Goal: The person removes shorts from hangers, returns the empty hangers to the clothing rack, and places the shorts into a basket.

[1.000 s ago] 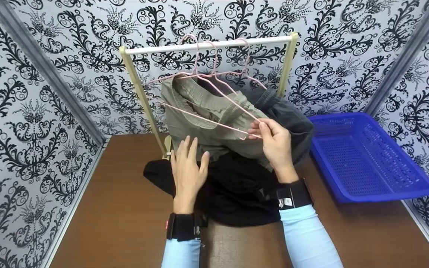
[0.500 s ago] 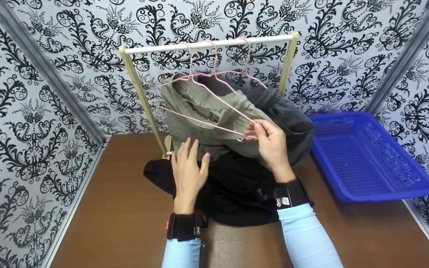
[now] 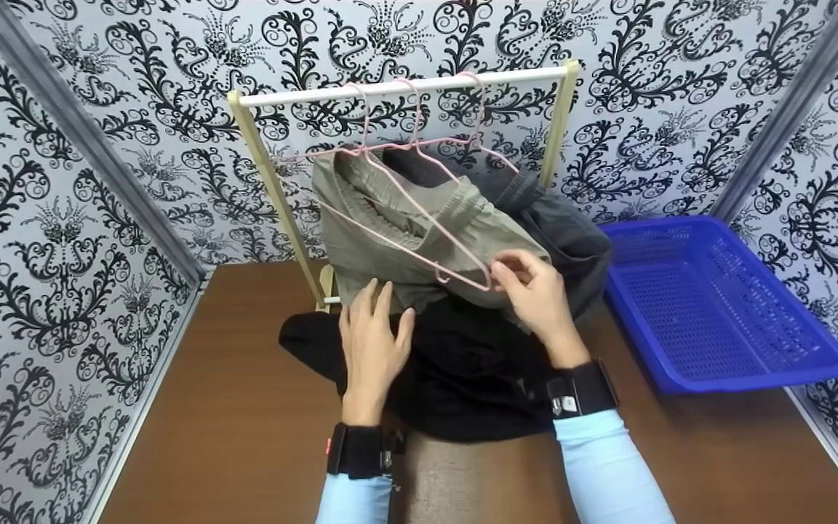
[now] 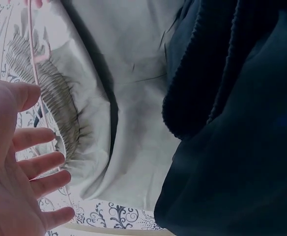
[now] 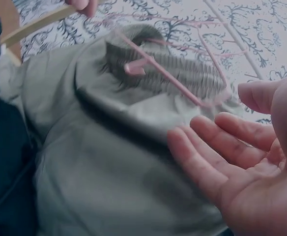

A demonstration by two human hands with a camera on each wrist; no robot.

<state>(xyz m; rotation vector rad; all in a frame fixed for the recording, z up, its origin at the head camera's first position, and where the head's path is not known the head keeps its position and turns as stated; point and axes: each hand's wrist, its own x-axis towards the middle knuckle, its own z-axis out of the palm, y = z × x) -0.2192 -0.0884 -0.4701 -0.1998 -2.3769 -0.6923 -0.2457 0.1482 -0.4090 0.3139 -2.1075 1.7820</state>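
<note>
A pink hanger (image 3: pixel 466 280) hangs at the front of the rack rail, its lower right corner tilted toward me with a small hook under its bar. My right hand (image 3: pixel 535 295) is beside that corner; in the right wrist view its thumb and fingers stand apart, with nothing between them. My left hand (image 3: pixel 374 349) is over a black garment (image 3: pixel 463 400), fingers spread and empty. Behind the hanger, khaki trousers (image 3: pixel 361 255) with a gathered elastic waistband hang on another pink hanger, and dark grey trousers (image 3: pixel 572 233) hang further right.
The small rack has a white rail (image 3: pixel 513 78) and pale wooden posts (image 3: pixel 557 138). A blue plastic basket (image 3: pixel 761 382) stands at the right on the brown table (image 3: pixel 244 407). Patterned walls (image 3: pixel 99 240) enclose the back and sides.
My right hand has let go of the front hanger's corner, which has swung a little left and down. The hanger's hook has shifted left along the rail. The left hand has barely moved.
</note>
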